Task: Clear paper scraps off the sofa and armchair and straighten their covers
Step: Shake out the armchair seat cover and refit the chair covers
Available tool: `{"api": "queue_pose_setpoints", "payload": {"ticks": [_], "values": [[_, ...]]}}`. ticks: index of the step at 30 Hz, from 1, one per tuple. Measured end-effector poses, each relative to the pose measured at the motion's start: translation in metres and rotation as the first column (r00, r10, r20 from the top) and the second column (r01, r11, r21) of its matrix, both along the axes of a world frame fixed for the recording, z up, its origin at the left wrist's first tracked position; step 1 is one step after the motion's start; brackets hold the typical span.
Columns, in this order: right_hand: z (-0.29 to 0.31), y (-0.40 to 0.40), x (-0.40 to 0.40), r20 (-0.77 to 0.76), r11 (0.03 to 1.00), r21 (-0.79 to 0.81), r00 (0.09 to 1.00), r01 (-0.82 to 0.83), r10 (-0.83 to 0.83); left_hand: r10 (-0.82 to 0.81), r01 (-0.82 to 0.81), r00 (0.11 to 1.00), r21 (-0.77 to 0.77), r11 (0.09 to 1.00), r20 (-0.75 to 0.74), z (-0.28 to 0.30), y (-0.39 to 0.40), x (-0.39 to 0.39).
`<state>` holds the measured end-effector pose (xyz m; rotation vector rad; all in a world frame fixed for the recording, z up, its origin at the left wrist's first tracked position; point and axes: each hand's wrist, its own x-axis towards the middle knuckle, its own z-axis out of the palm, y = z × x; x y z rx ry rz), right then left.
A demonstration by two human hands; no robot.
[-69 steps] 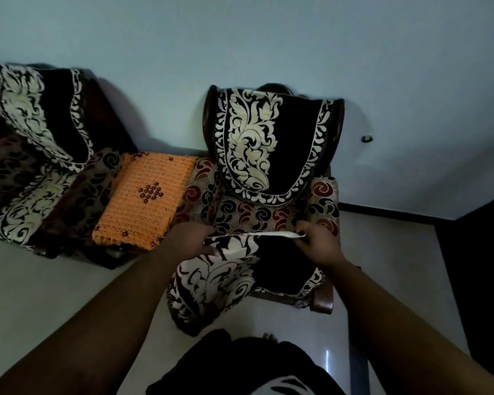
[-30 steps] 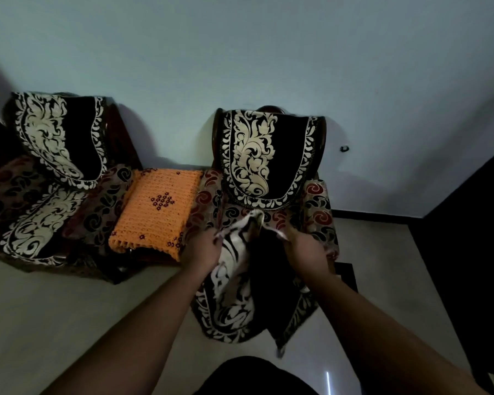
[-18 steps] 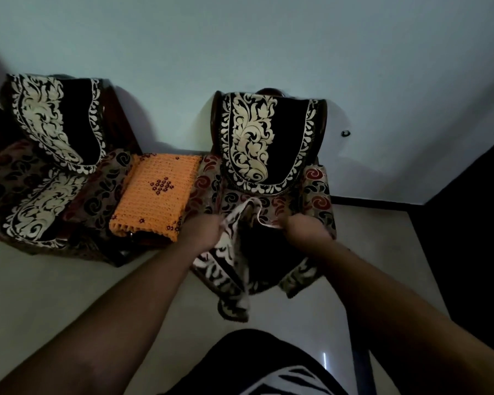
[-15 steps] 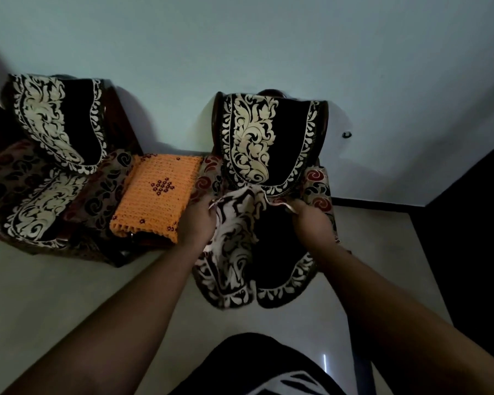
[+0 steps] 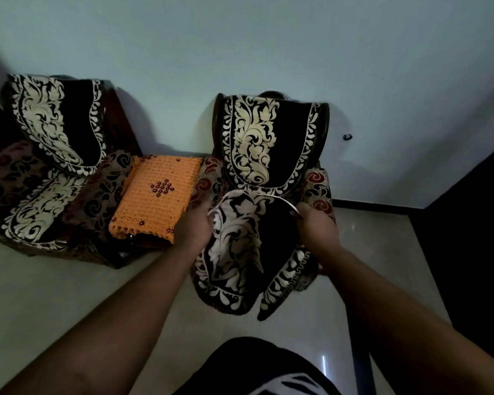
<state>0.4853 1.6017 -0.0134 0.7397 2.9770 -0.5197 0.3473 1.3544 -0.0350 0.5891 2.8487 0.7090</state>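
Observation:
The armchair (image 5: 320, 186) stands against the wall with a black cover with cream floral pattern (image 5: 257, 143) over its backrest. A matching seat cover (image 5: 234, 246) hangs over the seat's front, rumpled and partly folded. My left hand (image 5: 196, 223) grips its upper left corner and my right hand (image 5: 315, 223) grips its upper right edge, holding the top hem lifted above the seat. The sofa (image 5: 9, 178) at the left carries like covers on its back (image 5: 57, 124) and seat (image 5: 40, 206). No paper scraps are visible.
An orange crocheted cloth (image 5: 154, 195) covers a small table between the sofa and the armchair. Pale tiled floor (image 5: 54, 295) lies in front. A dark wall or doorway (image 5: 468, 252) rises at the right. My dark clothing (image 5: 254, 369) shows at the bottom.
Both hands have lifted and shaken the seat cover, bunching it and then spreading it wider. It now hangs longer over the seat's front, with the hands farther apart.

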Motion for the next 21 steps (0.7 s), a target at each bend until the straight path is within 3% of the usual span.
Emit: {"api": "queue_pose_setpoints", "payload": {"ticks": [2, 3, 6, 7, 9, 10, 13, 14, 16, 19, 20, 21], "values": [[0.001, -0.005, 0.001, 0.193, 0.99, -0.063, 0.972, -0.122, 0.132, -0.185, 0.201, 0.974, -0.123, 0.972, 0.131, -0.001, 0.0, 0.007], [0.001, -0.006, 0.002, 0.204, 0.991, -0.088, 0.972, -0.096, 0.113, -0.204, 0.223, 0.969, -0.142, 0.964, 0.137, -0.002, 0.001, 0.007], [-0.001, -0.003, -0.003, -0.02, 0.999, -0.037, 1.0, 0.023, -0.023, 0.044, -0.044, 0.998, 0.014, 0.999, 0.05, -0.001, 0.003, -0.004], [-0.002, -0.003, -0.003, 0.006, 0.999, -0.035, 1.0, -0.02, 0.02, 0.017, -0.018, 0.997, 0.011, 1.0, 0.074, -0.004, 0.002, -0.007], [-0.004, -0.005, -0.002, 0.214, 0.984, -0.111, 0.964, -0.137, 0.158, -0.171, 0.188, 0.963, -0.067, 0.98, 0.207, -0.008, 0.0, -0.004], [-0.001, -0.008, -0.001, 0.25, 0.987, -0.127, 0.96, -0.099, 0.128, -0.2, 0.22, 0.96, -0.091, 0.971, 0.194, -0.008, -0.001, -0.004], [-0.003, 0.0, -0.003, 0.037, 0.996, -0.058, 0.997, 0.062, -0.06, -0.064, 0.064, 0.998, -0.019, 0.998, 0.011, -0.011, -0.003, -0.017], [-0.003, 0.003, -0.004, 0.038, 0.996, -0.058, 0.997, 0.067, -0.065, -0.088, 0.089, 0.996, -0.043, 0.995, 0.025, -0.008, -0.003, -0.017], [-0.003, 0.003, -0.004, 0.187, 0.993, -0.116, 0.982, 0.024, -0.002, -0.201, 0.224, 0.967, -0.148, 0.963, 0.155, -0.006, -0.008, -0.016], [0.0, -0.001, -0.007, 0.085, 0.987, -0.118, 0.991, 0.111, -0.101, -0.129, 0.13, 0.991, -0.116, 0.985, 0.017, 0.0, -0.01, -0.025], [0.003, -0.002, -0.008, 0.062, 0.994, -0.051, 0.994, 0.098, -0.095, -0.121, 0.117, 0.992, -0.101, 0.988, -0.034, -0.001, -0.01, -0.027], [0.006, -0.004, -0.009, 0.074, 0.997, -0.05, 0.995, 0.067, -0.063, -0.198, 0.194, 0.98, -0.165, 0.967, -0.005, 0.001, -0.009, -0.024]]}}
